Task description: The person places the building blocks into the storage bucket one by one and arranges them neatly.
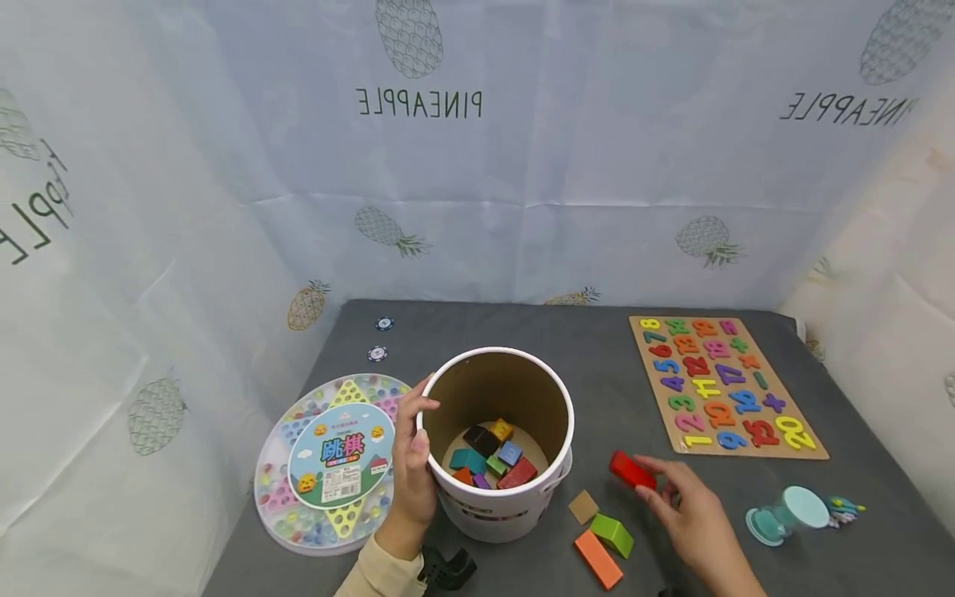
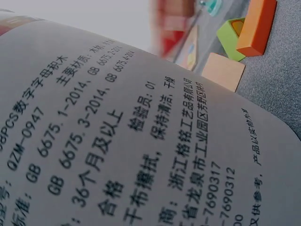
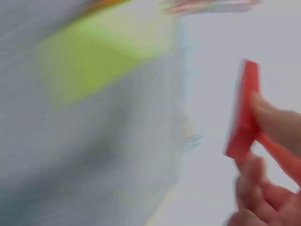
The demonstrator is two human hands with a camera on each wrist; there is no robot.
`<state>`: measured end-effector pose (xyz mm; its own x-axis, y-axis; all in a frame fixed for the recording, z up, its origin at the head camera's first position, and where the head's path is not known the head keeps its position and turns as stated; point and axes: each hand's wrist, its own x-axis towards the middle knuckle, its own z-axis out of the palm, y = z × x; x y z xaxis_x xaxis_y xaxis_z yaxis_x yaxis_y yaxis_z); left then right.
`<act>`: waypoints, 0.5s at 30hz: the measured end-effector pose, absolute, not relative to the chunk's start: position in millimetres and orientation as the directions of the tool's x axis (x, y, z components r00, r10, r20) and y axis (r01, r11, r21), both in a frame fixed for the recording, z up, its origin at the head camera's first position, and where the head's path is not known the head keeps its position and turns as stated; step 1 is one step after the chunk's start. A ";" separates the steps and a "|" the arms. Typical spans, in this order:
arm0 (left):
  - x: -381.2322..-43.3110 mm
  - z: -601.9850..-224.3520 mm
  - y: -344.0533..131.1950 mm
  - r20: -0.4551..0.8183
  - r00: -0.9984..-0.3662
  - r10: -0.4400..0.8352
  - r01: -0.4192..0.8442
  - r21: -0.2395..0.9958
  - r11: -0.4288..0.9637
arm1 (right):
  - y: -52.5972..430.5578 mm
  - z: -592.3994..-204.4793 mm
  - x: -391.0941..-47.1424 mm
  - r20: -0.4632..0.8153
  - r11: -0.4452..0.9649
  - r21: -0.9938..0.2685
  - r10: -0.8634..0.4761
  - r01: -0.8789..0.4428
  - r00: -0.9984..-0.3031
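Note:
My left hand [image 1: 414, 471] grips the left rim of a white bucket [image 1: 488, 516], thumb over the edge and fingers along its outside. Inside the bucket lie several colored wooden blocks [image 1: 511, 453], and its printed wall [image 2: 141, 141] fills the left wrist view. To the right of the bucket, my right hand [image 1: 690, 507] pinches a red block [image 1: 630, 470] between thumb and fingers; the same red block [image 3: 245, 110] shows in the right wrist view. Below it on the table are a tan block [image 1: 584, 507], a green block [image 1: 612, 535] and an orange block [image 1: 598, 560].
A round Chinese checkers set [image 1: 272, 464] lies left of the bucket, with two poker chips [image 1: 377, 353] behind it. At the right are a wooden number puzzle board [image 1: 656, 373], a teal cup-shaped toy [image 1: 779, 516] and a small colorful item [image 1: 843, 509]. A bucket handle [image 1: 555, 479] hangs on the right.

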<state>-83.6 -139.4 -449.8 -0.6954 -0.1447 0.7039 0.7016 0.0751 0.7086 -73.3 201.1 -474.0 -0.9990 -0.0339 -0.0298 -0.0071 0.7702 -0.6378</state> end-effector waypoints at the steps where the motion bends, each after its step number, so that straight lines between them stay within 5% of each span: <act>1: -83.4 -449.4 -139.7 0.697 -0.702 -0.145 0.696 0.715 0.066 | 196.2 -460.1 -75.4 0.048 0.738 -0.674 -0.004 -0.035 -0.999; 7: -82.6 -449.1 -143.0 0.660 -0.736 -0.150 0.664 0.747 0.032 | 144.1 -387.3 -88.4 0.468 0.513 -0.748 -0.042 -0.421 -0.883; 11: -82.2 -450.9 -142.8 0.674 -0.723 -0.152 0.676 0.736 0.047 | 105.6 -374.6 -96.8 0.527 0.458 -0.689 -0.217 -0.562 -0.822; 15: -81.1 -453.4 -139.8 0.685 -0.715 -0.137 0.684 0.727 0.067 | 93.8 -381.8 -97.8 0.528 0.476 -0.677 -0.217 -0.561 -0.821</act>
